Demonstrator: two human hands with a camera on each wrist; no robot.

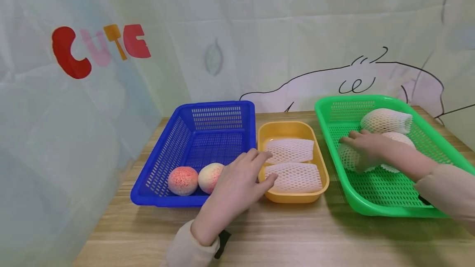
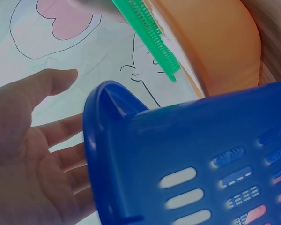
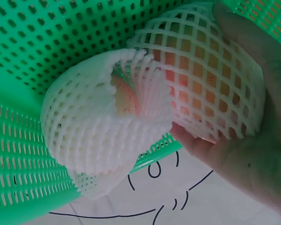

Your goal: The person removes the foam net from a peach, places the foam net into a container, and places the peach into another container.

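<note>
Inside the green basket (image 1: 393,195), my right hand (image 1: 372,145) holds a peach in a white foam net (image 3: 201,79), its fingers and thumb curled round the sides. Beside that peach, a second netted fruit (image 3: 79,126) shows pinkish skin through the net's open end. Another netted fruit (image 1: 386,120) lies farther back in the same basket. My left hand (image 1: 241,180) is over the gap between the blue basket (image 1: 139,195) and the orange tray, fingers loosely bent and holding nothing. Two bare peaches, one redder (image 1: 183,180) and one paler (image 1: 209,176), sit at the blue basket's near side.
The orange tray (image 1: 297,198) stands between the two baskets and holds two flattened foam nets, a far one (image 1: 289,150) and a near one (image 1: 293,177). All stand on a wooden table (image 1: 297,234). A printed cloth (image 1: 222,19) hangs behind and at the left.
</note>
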